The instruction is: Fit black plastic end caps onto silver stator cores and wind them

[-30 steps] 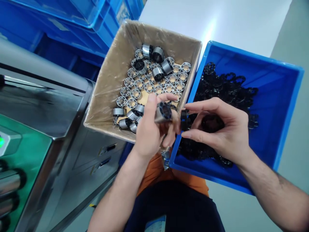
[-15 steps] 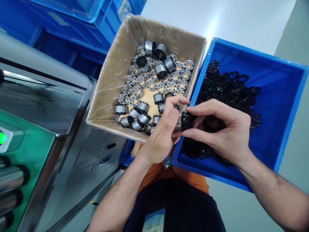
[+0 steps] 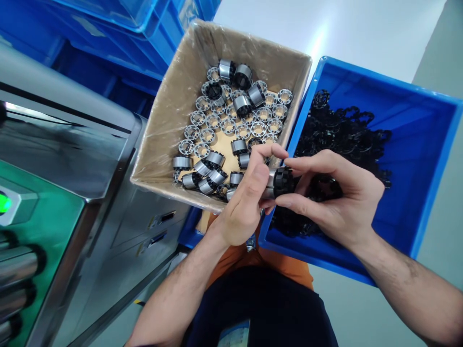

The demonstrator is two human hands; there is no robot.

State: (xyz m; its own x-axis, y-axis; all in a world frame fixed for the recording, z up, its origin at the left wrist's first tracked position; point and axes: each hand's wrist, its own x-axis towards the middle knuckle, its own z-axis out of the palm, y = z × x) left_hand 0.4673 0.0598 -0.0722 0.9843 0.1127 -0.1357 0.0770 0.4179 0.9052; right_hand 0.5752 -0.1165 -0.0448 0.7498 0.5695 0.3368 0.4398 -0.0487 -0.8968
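Note:
My left hand [image 3: 244,212] is closed around a metal stator core [image 3: 269,182], its fingers partly hiding it. A black slotted plastic end cap [image 3: 284,182] sits on the core's right end. My right hand [image 3: 343,205] has thumb and forefinger at opposite edges of that cap, closed on it. Both hands are above the gap between a plastic-lined cardboard box [image 3: 164,115] and a blue bin [image 3: 401,140]. Inside the box lie bare metal ring cores [image 3: 228,126] and several cores with black caps [image 3: 242,104]. Loose black plastic caps [image 3: 333,127] are heaped in the bin.
A metal machine [image 3: 119,159] with a green panel [image 3: 54,226] stands at the left, holding several metal cylinders [image 3: 18,262]. Blue crates [image 3: 119,43] are stacked at the upper left. A white surface [image 3: 275,29] lies behind the box.
My right thumb and forefinger have shifted slightly to the right, and more of the black cap shows between them. The left hand keeps its hold on the core.

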